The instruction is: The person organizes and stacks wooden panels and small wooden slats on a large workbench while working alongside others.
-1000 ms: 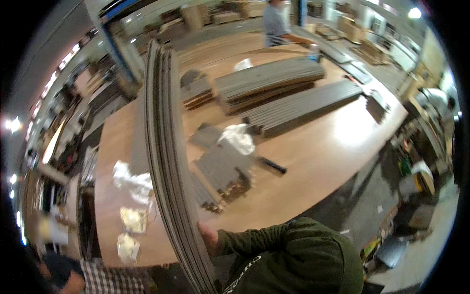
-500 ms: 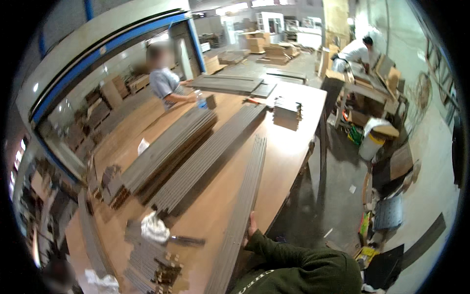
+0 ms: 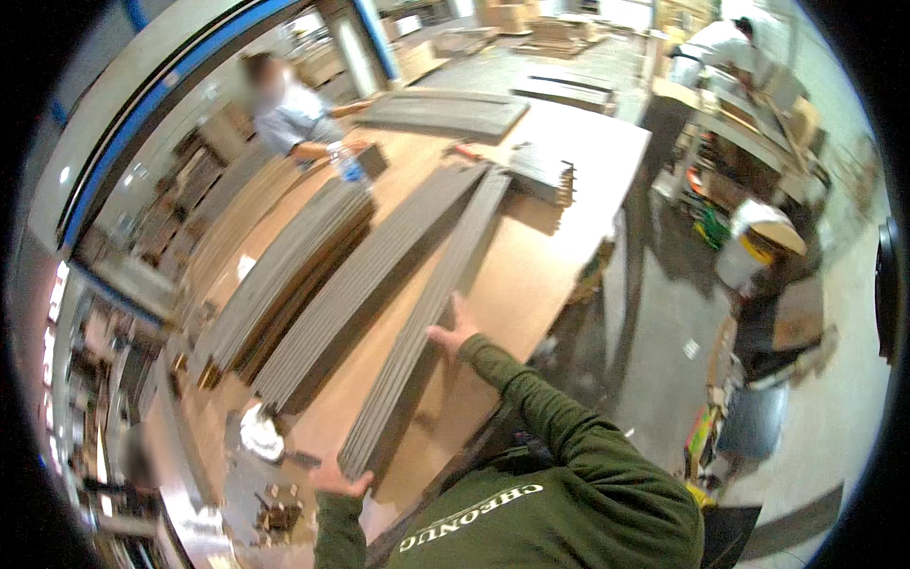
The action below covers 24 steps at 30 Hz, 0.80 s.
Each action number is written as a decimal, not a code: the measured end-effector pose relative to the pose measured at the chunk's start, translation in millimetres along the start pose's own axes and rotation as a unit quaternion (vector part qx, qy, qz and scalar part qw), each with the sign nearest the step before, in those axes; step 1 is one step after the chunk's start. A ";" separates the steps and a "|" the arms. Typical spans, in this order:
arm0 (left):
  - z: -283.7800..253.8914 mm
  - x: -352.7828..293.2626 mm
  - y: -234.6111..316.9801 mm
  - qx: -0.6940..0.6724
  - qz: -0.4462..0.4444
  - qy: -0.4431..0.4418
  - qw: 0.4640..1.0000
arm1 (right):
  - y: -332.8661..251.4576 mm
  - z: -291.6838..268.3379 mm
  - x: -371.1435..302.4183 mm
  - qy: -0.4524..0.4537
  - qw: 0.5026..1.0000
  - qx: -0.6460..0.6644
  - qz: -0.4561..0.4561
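Observation:
A long bundle of grey strips (image 3: 417, 356) lies slantwise on the brown table (image 3: 531, 294) in front of me. My left hand (image 3: 339, 477) grips its near end, with thumb and fingers spread around the corner. Farther along, my right hand (image 3: 457, 327) holds the bundle's right side, its thumb by the upper edge; some of its fingers are hidden. Just left of this bundle lies a wider stack of grey strips (image 3: 365, 284), and the bundle's far end reaches that stack's far end. Beyond it is another grey stack (image 3: 289, 270) with brown sides.
A white crumpled cloth (image 3: 261, 433) and small brown pieces (image 3: 278, 512) lie near my left hand. Toward the back are a short grey stack (image 3: 540, 171), grey panels (image 3: 445, 114) and a water bottle (image 3: 349, 166). A person (image 3: 289, 114) stands at the far left edge; another (image 3: 711, 52) bends over a workbench.
The bundle has shifted left and away from me, toward the wider stack. My left hand has come into view at its near end. My right hand sits farther forward along its side.

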State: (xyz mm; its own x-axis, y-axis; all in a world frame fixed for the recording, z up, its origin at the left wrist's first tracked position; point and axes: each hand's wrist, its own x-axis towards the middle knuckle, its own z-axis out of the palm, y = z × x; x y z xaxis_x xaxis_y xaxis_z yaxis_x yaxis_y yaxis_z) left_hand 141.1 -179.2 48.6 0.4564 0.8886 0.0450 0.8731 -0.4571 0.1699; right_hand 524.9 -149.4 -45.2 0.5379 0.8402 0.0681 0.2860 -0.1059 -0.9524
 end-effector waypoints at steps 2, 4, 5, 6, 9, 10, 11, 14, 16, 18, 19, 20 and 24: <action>7.1 23.9 -6.6 -0.019 0.036 0.049 0.998 | -7.8 -2.9 8.2 -0.018 1.000 0.001 0.001; -6.5 68.6 -0.2 0.000 0.066 0.003 0.998 | 4.9 -20.5 32.2 -0.026 0.998 0.048 -0.028; -9.4 82.8 -9.9 0.045 0.051 -0.030 0.997 | 3.6 -21.5 42.7 -0.029 0.999 -0.014 -0.042; -2.8 95.1 -27.5 0.085 0.038 -0.071 0.993 | -2.3 -20.7 49.5 -0.051 0.999 -0.008 -0.009; 2.0 125.9 -52.9 0.127 -0.011 -0.080 0.989 | -1.7 -9.1 68.9 0.009 0.980 -0.135 -0.143; -0.9 134.6 -55.0 0.143 -0.020 -0.090 0.985 | -9.9 -8.3 73.3 0.010 0.974 -0.162 -0.159; -6.2 144.5 -57.2 0.167 -0.052 -0.145 0.974 | -20.4 -4.5 80.2 -0.003 0.958 -0.232 -0.166; -0.5 167.0 -73.5 0.160 -0.068 -0.121 0.977 | -48.1 4.2 99.7 -0.047 0.894 -0.404 -0.188; -7.9 193.4 -74.5 0.202 -0.063 -0.197 0.957 | -49.9 7.5 123.7 -0.100 0.850 -0.475 -0.206; -21.4 224.9 -59.4 0.160 -0.055 -0.214 0.962 | -47.4 4.5 141.9 -0.127 0.830 -0.501 -0.209; -29.9 242.4 -51.6 0.105 -0.054 -0.193 0.974 | -41.5 4.8 151.3 -0.144 0.819 -0.514 -0.209; -29.8 268.3 -48.5 0.088 -0.023 -0.149 0.985 | -34.4 4.5 159.6 -0.160 0.808 -0.528 -0.208; 14.8 362.0 -56.5 -0.018 0.077 0.060 0.995 | -43.4 22.3 165.0 -0.175 0.804 -0.515 -0.240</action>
State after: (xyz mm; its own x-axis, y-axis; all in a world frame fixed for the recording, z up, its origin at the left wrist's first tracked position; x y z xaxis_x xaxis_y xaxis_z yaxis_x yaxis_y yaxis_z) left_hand 259.6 167.8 40.7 0.5587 0.8073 0.1903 0.7869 -0.5884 0.1860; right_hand 583.6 5.7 0.7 -0.0354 0.9949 0.0944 0.9960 0.0429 -0.0779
